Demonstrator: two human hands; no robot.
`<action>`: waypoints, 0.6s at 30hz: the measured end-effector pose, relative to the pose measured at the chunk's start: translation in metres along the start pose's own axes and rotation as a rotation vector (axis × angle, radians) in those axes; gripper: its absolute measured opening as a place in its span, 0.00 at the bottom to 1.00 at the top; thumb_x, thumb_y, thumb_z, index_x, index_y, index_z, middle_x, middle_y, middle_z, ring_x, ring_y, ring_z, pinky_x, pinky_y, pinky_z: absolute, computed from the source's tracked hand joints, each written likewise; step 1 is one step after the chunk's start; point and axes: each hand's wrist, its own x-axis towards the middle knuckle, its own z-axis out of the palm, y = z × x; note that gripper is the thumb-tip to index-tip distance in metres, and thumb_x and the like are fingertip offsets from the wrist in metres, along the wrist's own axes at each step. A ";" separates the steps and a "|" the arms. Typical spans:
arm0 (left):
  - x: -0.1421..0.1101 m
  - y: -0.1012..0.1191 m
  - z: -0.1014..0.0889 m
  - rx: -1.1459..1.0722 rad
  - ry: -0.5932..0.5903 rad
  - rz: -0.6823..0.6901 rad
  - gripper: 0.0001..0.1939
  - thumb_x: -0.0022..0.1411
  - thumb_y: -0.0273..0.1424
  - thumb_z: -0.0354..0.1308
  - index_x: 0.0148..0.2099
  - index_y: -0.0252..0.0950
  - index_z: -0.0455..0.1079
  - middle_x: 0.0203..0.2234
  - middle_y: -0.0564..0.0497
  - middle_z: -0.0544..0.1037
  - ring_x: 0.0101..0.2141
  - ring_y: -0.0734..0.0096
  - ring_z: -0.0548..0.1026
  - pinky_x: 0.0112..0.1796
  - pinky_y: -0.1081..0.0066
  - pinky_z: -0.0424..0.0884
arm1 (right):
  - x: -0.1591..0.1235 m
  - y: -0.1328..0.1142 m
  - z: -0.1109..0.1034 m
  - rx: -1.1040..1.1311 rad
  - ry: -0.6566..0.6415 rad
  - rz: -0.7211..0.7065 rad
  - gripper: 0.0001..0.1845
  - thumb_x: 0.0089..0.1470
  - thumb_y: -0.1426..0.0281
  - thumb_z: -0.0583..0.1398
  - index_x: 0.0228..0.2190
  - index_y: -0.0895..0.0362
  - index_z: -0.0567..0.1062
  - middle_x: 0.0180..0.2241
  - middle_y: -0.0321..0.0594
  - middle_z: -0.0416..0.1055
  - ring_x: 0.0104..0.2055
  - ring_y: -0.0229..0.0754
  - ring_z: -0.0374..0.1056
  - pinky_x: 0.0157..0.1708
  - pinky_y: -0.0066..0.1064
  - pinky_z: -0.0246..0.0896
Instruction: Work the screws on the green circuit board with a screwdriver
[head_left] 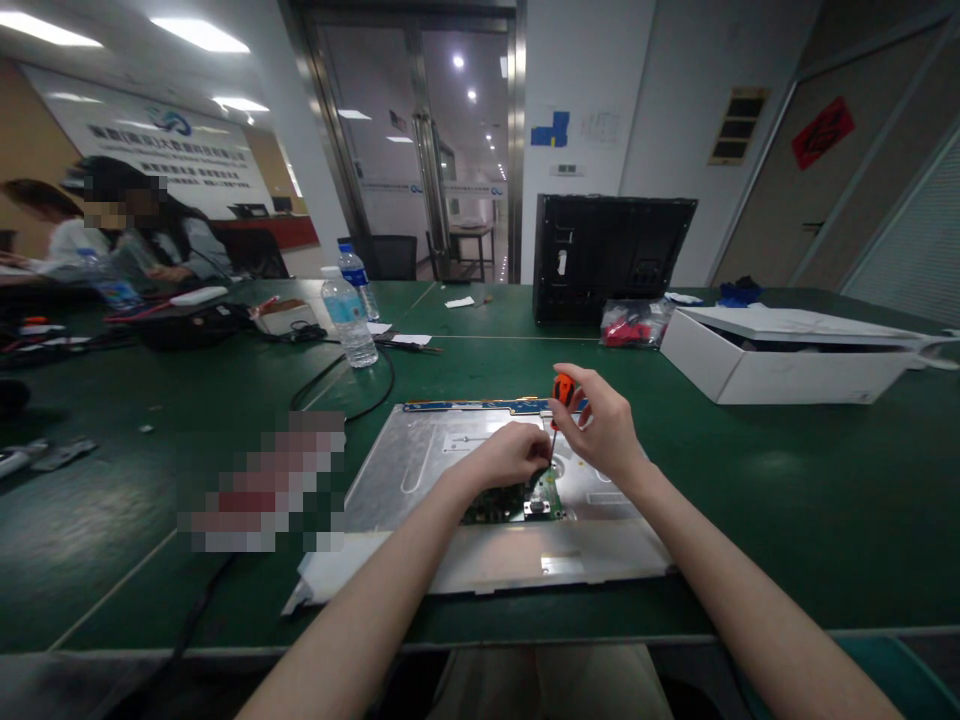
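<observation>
A silver metal panel (420,470) lies flat on the green table (787,480), with a green circuit board (517,503) on its near middle. My right hand (604,425) is closed round an orange-handled screwdriver (562,388), held upright with its tip down by the board. My left hand (510,455) is curled, fingers pressed together near the screwdriver's shaft just above the board. What its fingertips pinch is hidden.
A white open box (780,365) sits right of the panel. Behind stand a black monitor housing (607,255), a red-filled plastic bag (634,322) and two water bottles (349,318). Black cables (352,385) run on the left. Other people (112,230) sit at the far left.
</observation>
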 end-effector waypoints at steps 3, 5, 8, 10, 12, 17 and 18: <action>0.000 -0.001 0.000 -0.002 0.001 0.000 0.07 0.51 0.19 0.55 0.30 0.32 0.73 0.24 0.52 0.76 0.26 0.72 0.71 0.29 0.75 0.63 | 0.001 0.001 0.000 -0.024 0.005 -0.006 0.18 0.56 0.65 0.59 0.49 0.52 0.70 0.38 0.41 0.67 0.28 0.36 0.65 0.24 0.28 0.63; 0.001 -0.001 0.000 -0.002 0.001 0.001 0.07 0.51 0.19 0.55 0.29 0.33 0.73 0.23 0.52 0.75 0.25 0.72 0.70 0.28 0.76 0.63 | 0.001 0.002 0.000 -0.053 0.020 0.003 0.18 0.57 0.65 0.58 0.50 0.51 0.70 0.39 0.41 0.66 0.28 0.36 0.65 0.25 0.29 0.63; 0.001 0.000 0.000 -0.001 -0.002 0.001 0.07 0.51 0.19 0.55 0.29 0.33 0.73 0.23 0.52 0.75 0.25 0.73 0.70 0.28 0.76 0.63 | 0.000 0.002 0.001 -0.075 0.008 0.012 0.21 0.58 0.68 0.55 0.54 0.51 0.67 0.40 0.43 0.66 0.30 0.37 0.66 0.27 0.30 0.65; 0.000 0.000 -0.001 0.001 -0.003 0.002 0.08 0.51 0.19 0.54 0.29 0.33 0.74 0.23 0.52 0.76 0.25 0.72 0.71 0.28 0.76 0.63 | 0.000 0.002 0.001 -0.063 -0.002 0.006 0.23 0.58 0.70 0.53 0.55 0.52 0.65 0.40 0.43 0.67 0.31 0.38 0.66 0.28 0.30 0.65; 0.000 0.001 -0.001 0.003 -0.002 0.003 0.09 0.51 0.19 0.54 0.30 0.33 0.74 0.24 0.52 0.77 0.26 0.72 0.71 0.29 0.76 0.64 | 0.000 0.001 0.002 -0.047 0.009 -0.004 0.22 0.58 0.71 0.53 0.54 0.54 0.64 0.39 0.42 0.68 0.32 0.38 0.67 0.28 0.29 0.66; -0.001 0.002 -0.001 0.004 0.001 -0.004 0.08 0.51 0.19 0.55 0.30 0.33 0.74 0.23 0.52 0.76 0.24 0.73 0.70 0.28 0.76 0.63 | 0.000 0.002 0.002 -0.053 0.069 -0.005 0.16 0.56 0.65 0.59 0.46 0.53 0.70 0.39 0.42 0.66 0.30 0.37 0.66 0.25 0.28 0.65; -0.001 0.002 -0.001 0.003 0.002 -0.005 0.08 0.51 0.19 0.55 0.29 0.33 0.74 0.23 0.52 0.76 0.24 0.73 0.70 0.28 0.76 0.62 | 0.001 0.002 0.002 -0.062 0.072 0.004 0.15 0.56 0.64 0.60 0.46 0.53 0.70 0.40 0.42 0.65 0.30 0.37 0.66 0.25 0.29 0.65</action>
